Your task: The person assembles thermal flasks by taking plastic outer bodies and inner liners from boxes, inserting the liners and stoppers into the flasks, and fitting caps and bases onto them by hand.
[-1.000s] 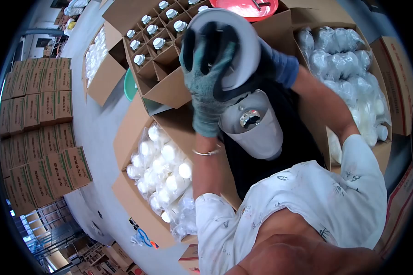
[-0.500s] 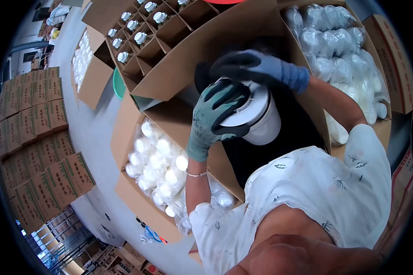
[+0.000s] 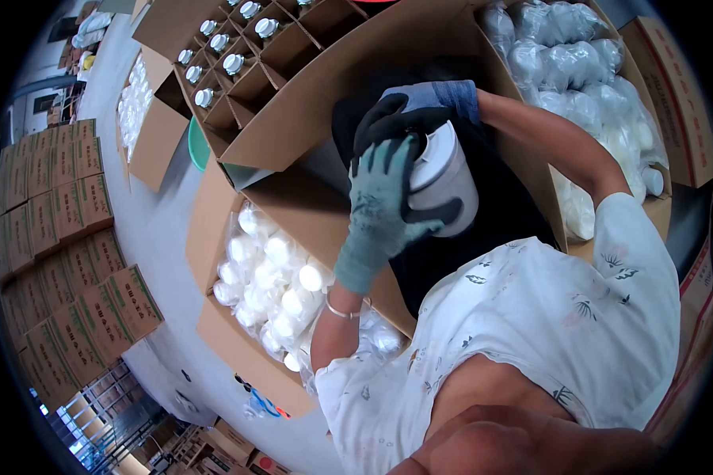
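A white plastic tub with a lid [image 3: 455,198] leans tilted in my lap, over dark clothing. My left hand [image 3: 380,202], in a green glove with dark fingertips, is wrapped round the tub's left side, thumb spread along its lower wall. On the far side, my right hand [image 3: 416,111], in a blue and black glove, bends over the tub's top edge, its fingers close to my left fingertips. Those dark fingers overlap, so exactly what they press on is hidden. Part of the white lid shows between the two hands.
A divided carton [image 3: 293,47] with white-capped bottles stands ahead. Open boxes hold bagged white containers [image 3: 273,277] at left and more bagged white containers [image 3: 578,95] at right. Stacked cartons [image 3: 63,237] stand far left. Blue-handled scissors [image 3: 260,400] lie on a box flap.
My left hand has slid from the lid's top down to the tub's left side. My right hand has reached further over the top edge, and the tub has tilted.
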Demonstrator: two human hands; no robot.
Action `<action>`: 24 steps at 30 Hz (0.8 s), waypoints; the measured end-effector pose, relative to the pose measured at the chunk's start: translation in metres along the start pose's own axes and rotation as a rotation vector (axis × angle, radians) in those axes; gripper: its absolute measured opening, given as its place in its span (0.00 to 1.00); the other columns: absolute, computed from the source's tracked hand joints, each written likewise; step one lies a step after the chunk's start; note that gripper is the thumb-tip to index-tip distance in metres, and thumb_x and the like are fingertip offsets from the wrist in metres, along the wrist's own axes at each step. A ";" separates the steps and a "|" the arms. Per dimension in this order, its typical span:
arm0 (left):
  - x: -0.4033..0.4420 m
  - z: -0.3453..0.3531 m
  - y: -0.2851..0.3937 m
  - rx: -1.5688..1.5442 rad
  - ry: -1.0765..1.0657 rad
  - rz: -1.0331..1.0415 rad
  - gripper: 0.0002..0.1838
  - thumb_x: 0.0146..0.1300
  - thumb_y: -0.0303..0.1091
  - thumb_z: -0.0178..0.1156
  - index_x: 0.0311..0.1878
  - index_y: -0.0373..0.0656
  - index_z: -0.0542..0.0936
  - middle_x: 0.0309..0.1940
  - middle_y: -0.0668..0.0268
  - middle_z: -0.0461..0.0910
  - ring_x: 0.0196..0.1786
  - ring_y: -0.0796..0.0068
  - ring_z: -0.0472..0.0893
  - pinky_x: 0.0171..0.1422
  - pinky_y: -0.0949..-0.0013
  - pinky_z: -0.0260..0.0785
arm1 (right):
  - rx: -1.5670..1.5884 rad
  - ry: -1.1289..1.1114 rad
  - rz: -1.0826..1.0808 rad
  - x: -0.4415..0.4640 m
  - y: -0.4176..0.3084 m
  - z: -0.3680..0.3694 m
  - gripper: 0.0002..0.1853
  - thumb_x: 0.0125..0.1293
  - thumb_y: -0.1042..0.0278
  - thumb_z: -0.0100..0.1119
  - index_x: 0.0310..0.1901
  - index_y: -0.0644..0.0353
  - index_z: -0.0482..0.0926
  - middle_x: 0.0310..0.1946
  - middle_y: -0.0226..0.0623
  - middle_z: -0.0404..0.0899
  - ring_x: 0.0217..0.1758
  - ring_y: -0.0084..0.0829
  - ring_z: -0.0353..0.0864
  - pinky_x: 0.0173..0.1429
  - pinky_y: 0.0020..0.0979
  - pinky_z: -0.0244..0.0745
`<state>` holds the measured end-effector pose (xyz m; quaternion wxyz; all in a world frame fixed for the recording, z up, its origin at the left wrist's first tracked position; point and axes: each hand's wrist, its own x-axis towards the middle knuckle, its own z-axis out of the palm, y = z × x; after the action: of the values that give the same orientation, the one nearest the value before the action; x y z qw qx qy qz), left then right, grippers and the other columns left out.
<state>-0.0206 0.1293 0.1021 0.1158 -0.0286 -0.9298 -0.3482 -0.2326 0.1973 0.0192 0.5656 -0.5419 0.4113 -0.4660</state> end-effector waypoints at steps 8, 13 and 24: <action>-0.027 0.103 -0.062 -0.516 0.512 -0.367 0.26 0.74 0.35 0.49 0.71 0.36 0.61 0.69 0.54 0.66 0.71 0.62 0.65 0.74 0.64 0.55 | -0.692 0.315 -0.330 -0.089 -0.030 0.033 0.23 0.65 0.59 0.61 0.59 0.60 0.75 0.55 0.46 0.75 0.56 0.42 0.78 0.58 0.39 0.75; -0.033 0.105 -0.046 -0.566 0.088 -0.564 0.24 0.70 0.36 0.55 0.66 0.36 0.67 0.63 0.55 0.71 0.64 0.60 0.72 0.68 0.65 0.63 | -0.957 0.767 0.184 -0.165 -0.050 0.106 0.29 0.60 0.53 0.63 0.59 0.62 0.73 0.51 0.47 0.77 0.49 0.47 0.79 0.53 0.40 0.74; -0.055 0.101 -0.030 -1.205 -0.043 -0.758 0.21 0.63 0.38 0.61 0.56 0.38 0.78 0.49 0.61 0.80 0.54 0.75 0.76 0.58 0.71 0.69 | -0.942 0.804 -0.023 -0.188 -0.026 0.119 0.29 0.65 0.53 0.55 0.64 0.58 0.70 0.66 0.48 0.65 0.70 0.48 0.62 0.73 0.43 0.55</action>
<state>0.0095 0.1741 -0.0043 -0.0675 0.2308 -0.5234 -0.8175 -0.1617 0.4085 0.0467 0.0616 -0.5199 0.7478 -0.4083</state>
